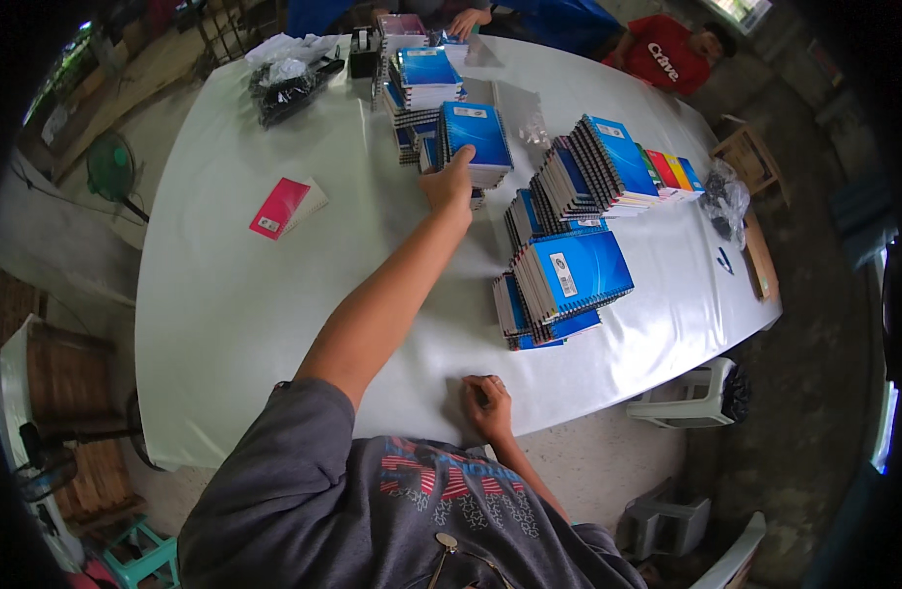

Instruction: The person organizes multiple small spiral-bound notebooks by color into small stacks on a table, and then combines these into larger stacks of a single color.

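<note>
My left hand reaches far over the table, closed on the near edge of a stack of blue spiral notebooks, its thumb on the top cover. Beyond that stack stand more blue notebooks in piles. Close to the table's front edge rests my right hand, its fingers curled in loosely and nothing visible in them. To its upper right, a tilted pile of blue spiral notebooks lies on other notebooks. A taller pile rises behind it.
A red notebook lies on the white table. Black and clear plastic bags sit at far left. Small coloured notebooks, a clear bag and a pen are at right. A person in red and another person's hand are across the table.
</note>
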A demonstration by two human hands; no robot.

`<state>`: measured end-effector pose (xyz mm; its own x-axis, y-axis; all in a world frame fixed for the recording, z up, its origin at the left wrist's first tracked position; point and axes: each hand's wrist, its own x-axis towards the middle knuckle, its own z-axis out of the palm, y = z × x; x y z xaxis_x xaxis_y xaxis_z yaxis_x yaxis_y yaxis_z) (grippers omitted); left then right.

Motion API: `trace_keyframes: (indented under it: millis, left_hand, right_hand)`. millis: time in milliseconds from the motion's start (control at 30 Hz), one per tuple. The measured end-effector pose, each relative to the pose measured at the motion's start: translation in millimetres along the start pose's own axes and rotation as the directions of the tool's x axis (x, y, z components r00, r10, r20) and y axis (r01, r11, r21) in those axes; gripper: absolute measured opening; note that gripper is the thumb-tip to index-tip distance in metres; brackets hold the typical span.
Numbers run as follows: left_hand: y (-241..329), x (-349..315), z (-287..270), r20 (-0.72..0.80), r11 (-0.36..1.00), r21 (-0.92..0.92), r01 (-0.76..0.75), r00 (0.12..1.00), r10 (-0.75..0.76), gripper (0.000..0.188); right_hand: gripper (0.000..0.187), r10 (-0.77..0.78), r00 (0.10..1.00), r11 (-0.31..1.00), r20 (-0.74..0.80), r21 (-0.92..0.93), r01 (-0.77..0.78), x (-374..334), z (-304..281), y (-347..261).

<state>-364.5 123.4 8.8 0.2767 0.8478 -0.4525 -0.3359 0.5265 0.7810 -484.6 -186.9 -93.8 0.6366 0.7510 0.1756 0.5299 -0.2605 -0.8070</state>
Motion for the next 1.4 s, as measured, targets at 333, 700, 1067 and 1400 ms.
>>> trace_keyframes:
  millis: [333, 700, 1067, 1400]
  left_hand:
    - [200, 27, 18, 0.625, 0.901, 0.169, -0.399, 0.751, 0.215, 0.046]
    - [227, 179, 32, 0.523, 0.634, 0.707, -0.313, 0.835, -0.172, 0.057]
    - [221, 151, 55, 0.626, 0.699, 0.630, -0.338, 0.754, -0.199, 0.056]
    - [212, 149, 52, 0.569, 0.731, 0.576, -0.365, 0.822, -0.038, 0.056]
  right_hand:
    - [0.015, 0.033, 0.999, 0.998, -0.001, -0.062, -0.033, -3, -1, 8]
    - [0.018, 0.055, 0.998, 0.994, -0.008, -0.090, -0.055, 1, -2, 6]
    - [0.018, 0.044, 0.999, 0.994, -0.007, -0.104, -0.044, 4, -1, -2]
    - [0.018, 0.032, 0.999, 0.993, 0.000, -0.115, -0.032, 3, -1, -1]
